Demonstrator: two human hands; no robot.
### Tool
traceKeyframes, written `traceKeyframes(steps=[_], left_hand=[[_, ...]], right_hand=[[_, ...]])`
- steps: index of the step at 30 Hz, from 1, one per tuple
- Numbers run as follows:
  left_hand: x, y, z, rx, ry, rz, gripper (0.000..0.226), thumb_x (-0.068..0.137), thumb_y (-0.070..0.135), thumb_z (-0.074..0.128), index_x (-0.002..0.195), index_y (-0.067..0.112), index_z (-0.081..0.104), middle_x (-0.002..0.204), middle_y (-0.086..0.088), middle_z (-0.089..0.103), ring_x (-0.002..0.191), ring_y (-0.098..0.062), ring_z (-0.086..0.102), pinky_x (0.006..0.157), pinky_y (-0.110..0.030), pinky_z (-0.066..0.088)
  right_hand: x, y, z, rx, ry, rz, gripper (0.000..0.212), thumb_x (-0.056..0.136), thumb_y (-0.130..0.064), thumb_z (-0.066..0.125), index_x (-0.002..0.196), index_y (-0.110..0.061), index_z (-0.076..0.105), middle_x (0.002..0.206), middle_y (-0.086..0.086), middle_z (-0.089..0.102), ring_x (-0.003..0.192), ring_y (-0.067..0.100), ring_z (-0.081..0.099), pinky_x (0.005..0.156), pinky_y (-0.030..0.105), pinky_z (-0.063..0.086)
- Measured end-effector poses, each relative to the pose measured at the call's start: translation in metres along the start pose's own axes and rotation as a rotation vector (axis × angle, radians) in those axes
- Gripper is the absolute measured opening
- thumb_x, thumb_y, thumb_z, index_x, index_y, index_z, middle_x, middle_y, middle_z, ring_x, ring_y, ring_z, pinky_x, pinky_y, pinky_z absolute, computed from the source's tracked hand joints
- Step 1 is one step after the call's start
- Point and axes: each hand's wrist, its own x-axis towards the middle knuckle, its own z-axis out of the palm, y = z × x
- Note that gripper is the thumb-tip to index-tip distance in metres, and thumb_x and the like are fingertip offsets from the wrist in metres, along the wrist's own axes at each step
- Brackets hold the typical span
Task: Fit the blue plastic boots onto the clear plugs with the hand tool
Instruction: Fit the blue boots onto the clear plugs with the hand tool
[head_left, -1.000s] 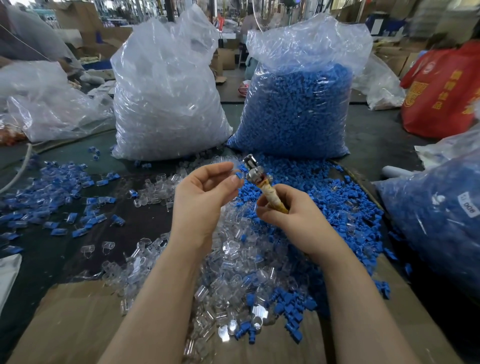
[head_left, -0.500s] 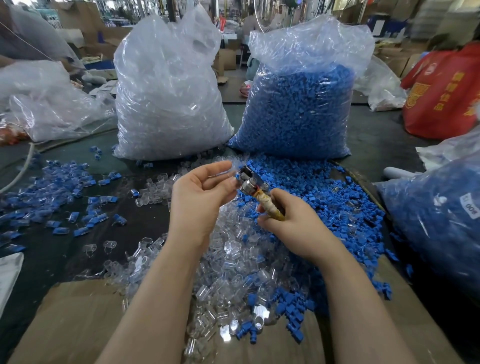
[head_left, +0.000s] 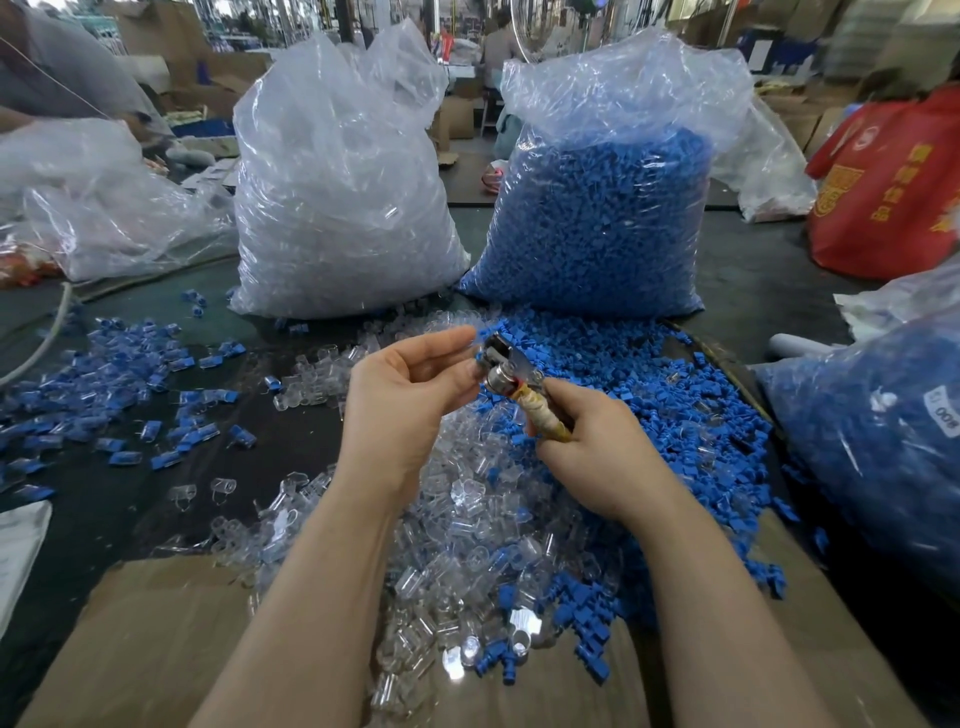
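Observation:
My right hand (head_left: 592, 452) grips the taped yellow handle of the hand tool (head_left: 511, 376), whose metal head points up and left. My left hand (head_left: 410, 395) is at that head, its fingertips pinching a small part against it; the part is mostly hidden, with a bit of blue showing. Below my hands lies a heap of loose clear plugs (head_left: 467, 519). A spread of loose blue boots (head_left: 649, 395) lies to the right and behind. Fitted blue-and-clear pieces (head_left: 135, 395) are scattered on the dark table at the left.
Two big plastic bags stand behind: a clear plugs bag (head_left: 337, 208) and a blue boots bag (head_left: 602, 218). Another blue-filled bag (head_left: 883, 441) sits at the right, a red bag (head_left: 893, 187) beyond it. Cardboard (head_left: 156, 649) covers the near table edge.
Both hands and the tool have drifted slightly down and left. My left fingertips have closed in on the tool's head.

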Motion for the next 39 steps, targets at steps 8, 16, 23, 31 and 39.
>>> traceKeyframes(steps=[8,16,23,31,39], left_hand=[[0.002,-0.001,-0.003,0.03,0.002,-0.043,0.026,0.079,-0.001,0.072,0.101,0.013,0.072,0.093,-0.004,0.077,0.088,-0.014,0.073,0.076,-0.022,0.059],[0.021,0.004,-0.054,-0.314,0.297,-0.309,0.01,0.092,0.013,0.062,0.095,0.005,0.068,0.075,-0.003,0.071,0.068,-0.009,0.071,0.063,-0.019,0.057],[0.021,0.006,-0.102,-0.745,0.659,-0.374,0.016,0.102,0.016,0.049,0.091,0.008,0.059,0.079,-0.002,0.071,0.064,-0.007,0.07,0.073,-0.021,0.059],[0.022,0.005,-0.121,-0.571,0.656,-0.307,0.054,0.104,0.022,0.043,0.153,0.006,0.025,0.159,-0.011,0.03,0.148,-0.025,0.026,0.121,-0.04,0.02],[0.026,0.005,-0.068,-0.136,0.405,-0.302,0.044,0.09,0.02,0.066,0.13,0.007,0.054,0.131,-0.011,0.059,0.111,-0.02,0.06,0.086,-0.029,0.051]], right_hand=[[0.003,0.003,0.005,-0.045,0.036,-0.019,0.019,0.076,-0.014,0.054,0.081,-0.031,0.049,0.067,-0.005,0.055,0.062,0.02,0.051,0.054,0.038,0.042],[0.01,0.019,-0.004,-0.277,0.327,0.123,0.021,0.085,-0.04,0.063,0.088,-0.03,0.044,0.075,-0.011,0.052,0.063,0.01,0.046,0.06,0.034,0.032],[0.009,0.026,-0.01,-0.252,0.27,0.241,0.03,0.078,-0.028,0.069,0.087,-0.032,0.04,0.074,-0.01,0.052,0.065,0.014,0.047,0.074,0.038,0.033],[0.01,0.021,-0.006,-0.307,0.27,0.232,0.031,0.079,-0.029,0.068,0.1,-0.026,0.045,0.08,-0.008,0.053,0.076,0.023,0.052,0.077,0.039,0.031],[0.012,0.016,-0.001,-0.304,0.293,0.114,0.03,0.079,-0.027,0.068,0.098,-0.027,0.045,0.091,-0.008,0.056,0.084,0.023,0.052,0.078,0.039,0.029]])
